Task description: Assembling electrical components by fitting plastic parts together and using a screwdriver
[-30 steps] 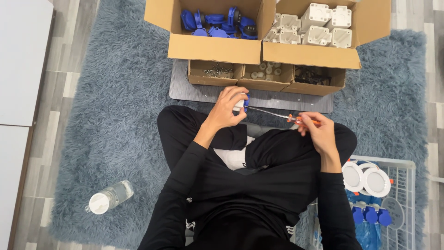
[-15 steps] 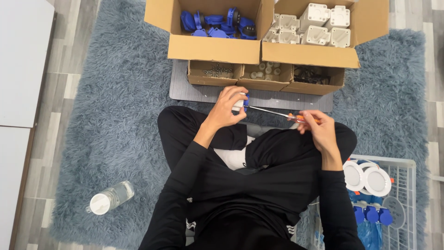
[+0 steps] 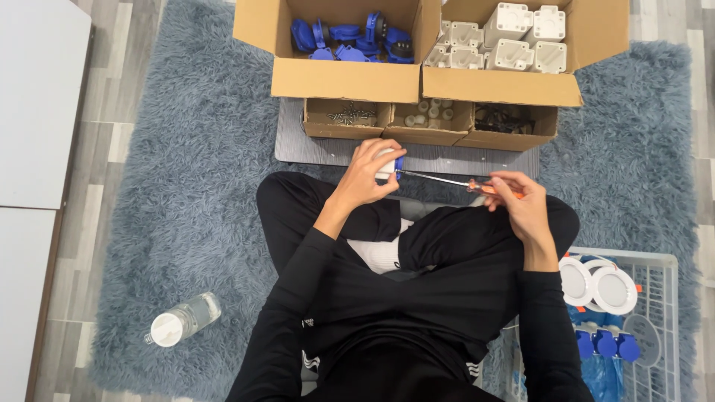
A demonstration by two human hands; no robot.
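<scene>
I sit cross-legged on a shaggy blue-grey rug. My left hand point(image 3: 366, 177) grips a small white and blue plastic part point(image 3: 389, 164) above my knees. My right hand point(image 3: 521, 201) holds a screwdriver point(image 3: 454, 181) by its orange handle. The thin metal shaft runs left and its tip meets the blue side of the part. Both hands hover just in front of a grey board point(image 3: 439, 158) lying on the rug.
Two open cartons stand at the top: one with blue parts point(image 3: 346, 37), one with white housings point(image 3: 506, 41). Three small boxes point(image 3: 428, 123) in front hold screws and small pieces. A plastic bottle point(image 3: 182, 320) lies at lower left. A white wire basket point(image 3: 655, 327) with round white lamps stands at lower right.
My right hand has turned slightly on the screwdriver handle. The left hand and the part stay in place.
</scene>
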